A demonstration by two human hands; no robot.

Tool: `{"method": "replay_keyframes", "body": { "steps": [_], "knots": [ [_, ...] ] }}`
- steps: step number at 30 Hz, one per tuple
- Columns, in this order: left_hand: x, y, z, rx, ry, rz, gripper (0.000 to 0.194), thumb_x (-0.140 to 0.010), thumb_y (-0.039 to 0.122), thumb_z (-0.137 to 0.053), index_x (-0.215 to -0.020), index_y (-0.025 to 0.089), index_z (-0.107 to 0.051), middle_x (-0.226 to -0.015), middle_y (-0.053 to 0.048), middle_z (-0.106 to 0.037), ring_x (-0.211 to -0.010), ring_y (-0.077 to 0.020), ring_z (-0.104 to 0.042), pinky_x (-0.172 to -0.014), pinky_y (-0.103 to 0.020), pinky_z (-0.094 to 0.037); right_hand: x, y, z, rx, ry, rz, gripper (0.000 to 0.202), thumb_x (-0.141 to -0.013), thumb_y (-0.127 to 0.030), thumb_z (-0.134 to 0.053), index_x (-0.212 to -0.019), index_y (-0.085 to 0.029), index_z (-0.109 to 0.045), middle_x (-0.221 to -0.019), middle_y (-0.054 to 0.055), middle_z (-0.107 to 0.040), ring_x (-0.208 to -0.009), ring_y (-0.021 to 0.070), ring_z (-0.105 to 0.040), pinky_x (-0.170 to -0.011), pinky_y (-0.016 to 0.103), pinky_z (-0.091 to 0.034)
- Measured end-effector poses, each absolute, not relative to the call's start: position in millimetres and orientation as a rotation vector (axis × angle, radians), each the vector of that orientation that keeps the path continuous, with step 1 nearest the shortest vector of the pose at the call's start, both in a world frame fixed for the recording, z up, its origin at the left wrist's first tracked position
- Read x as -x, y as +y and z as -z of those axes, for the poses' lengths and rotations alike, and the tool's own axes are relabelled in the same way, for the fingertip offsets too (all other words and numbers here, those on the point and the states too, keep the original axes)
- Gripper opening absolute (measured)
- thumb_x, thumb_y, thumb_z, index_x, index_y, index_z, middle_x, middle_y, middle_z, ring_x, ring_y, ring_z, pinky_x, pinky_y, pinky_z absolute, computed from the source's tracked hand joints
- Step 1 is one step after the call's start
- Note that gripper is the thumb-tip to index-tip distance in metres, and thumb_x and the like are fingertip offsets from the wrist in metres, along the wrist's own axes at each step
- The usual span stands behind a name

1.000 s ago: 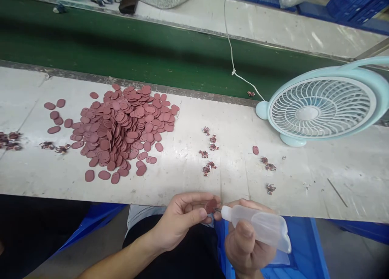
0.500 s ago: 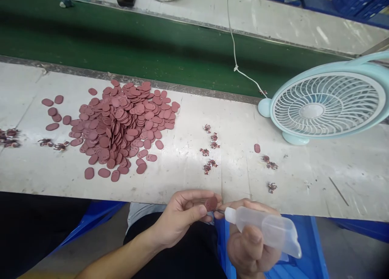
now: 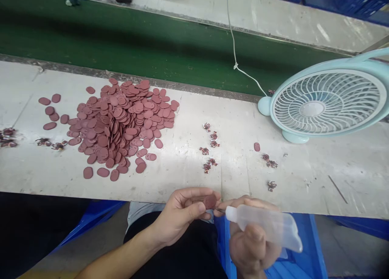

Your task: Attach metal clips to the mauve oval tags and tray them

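Between thumb and fingers, my left hand pinches a reddish-brown oval disc at the table's near edge. My right hand is wrapped round a translucent squeeze bottle, which lies nearly level with its white cap toward the disc. A thin dark tip runs from the cap to the disc's edge; whether it touches I cannot tell. A large heap of similar oval discs lies to the left on the table. Beyond my hands are several small brown-and-white figures, too small to name.
A light-blue fan stands at the right of the white table, its white cord running back over a green belt. More small figures and a single disc lie near the fan. A blue crate sits below the edge.
The view has shifted slightly. My right hand has turned the squeeze bottle a little closer to level; my left hand keeps hold of the disc.
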State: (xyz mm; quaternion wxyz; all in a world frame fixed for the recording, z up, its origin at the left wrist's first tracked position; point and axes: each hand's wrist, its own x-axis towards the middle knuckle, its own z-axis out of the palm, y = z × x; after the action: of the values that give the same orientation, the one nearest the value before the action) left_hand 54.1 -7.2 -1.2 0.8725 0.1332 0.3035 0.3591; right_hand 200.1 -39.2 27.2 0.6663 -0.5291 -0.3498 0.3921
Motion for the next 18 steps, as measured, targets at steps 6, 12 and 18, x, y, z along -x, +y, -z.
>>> {"method": "replay_keyframes", "body": {
  "steps": [6, 12, 18],
  "knots": [
    [-49, -6, 5, -0.3, 0.637, -0.761, 0.025, -0.089, 0.021, -0.074, -0.114, 0.024, -0.078, -0.121, -0.009, -0.078, -0.109, -0.0209, -0.074, -0.079, -0.02, -0.057, -244, -8, -12, 0.802, -0.023, -1.479, 0.03, -0.09, -0.049, -0.063, -0.1, -0.02, -0.064, -0.067, -0.004, -0.06, -0.052, 0.0112, -0.064, -0.044, 0.02, -0.055],
    [-36, -2, 12, -0.292, 0.811, -0.779, 0.03, -0.084, 0.031, -0.08, -0.112, 0.024, -0.078, -0.122, -0.011, -0.077, -0.111, -0.0245, -0.073, -0.079, -0.023, -0.057, -273, 4, 37, 0.268, 0.364, -1.681, 0.027, -0.097, -0.036, -0.062, -0.114, -0.016, -0.056, -0.074, -0.005, -0.06, -0.06, 0.0033, -0.064, -0.047, 0.004, -0.05],
    [-26, 12, 27, -0.274, 1.106, -0.829, 0.049, -0.068, 0.046, -0.088, -0.109, 0.022, -0.079, -0.126, -0.014, -0.075, -0.118, -0.0344, -0.069, -0.081, -0.032, -0.059, -288, -38, 19, 0.587, 0.126, -1.758, 0.061, -0.093, -0.073, -0.046, -0.107, -0.017, -0.065, -0.063, -0.006, -0.046, -0.037, 0.0033, -0.035, -0.025, 0.009, -0.025]
  ]
}}
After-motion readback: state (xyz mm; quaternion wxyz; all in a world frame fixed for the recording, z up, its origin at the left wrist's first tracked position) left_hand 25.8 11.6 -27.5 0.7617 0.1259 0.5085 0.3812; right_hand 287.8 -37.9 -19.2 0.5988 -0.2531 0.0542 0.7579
